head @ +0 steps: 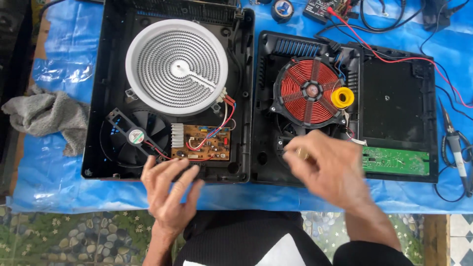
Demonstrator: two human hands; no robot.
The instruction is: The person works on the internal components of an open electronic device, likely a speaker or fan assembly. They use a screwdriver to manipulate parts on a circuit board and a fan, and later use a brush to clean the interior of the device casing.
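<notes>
A blue tarpaulin [59,182] covers the work surface, and two opened cooker housings lie side by side on it. The larger, left housing [93,98] holds a white radiant heating element [176,66] toward its far side, a black cooling fan [132,138] at its near left corner and a brown circuit board [201,143] beside the fan. The right housing [399,88] carries a copper induction coil [308,91], a green circuit board [395,161] along its near edge and a yellow spool of solder [342,97] just beside the coil.

The left hand [168,189] rests with fingers spread on the near rim of the left housing, holding nothing. The right hand [327,167], blurred, hovers over the near-left part of the right housing, fingers curled around something small and brassy [301,154]; what it is cannot be told.

The work looks like repair inside the right housing, below the coil; a next move there would call for a steady fingertip placement.

A grey rag [47,118] lies at the tarpaulin's left edge, a soldering iron [456,145] at its right edge.
</notes>
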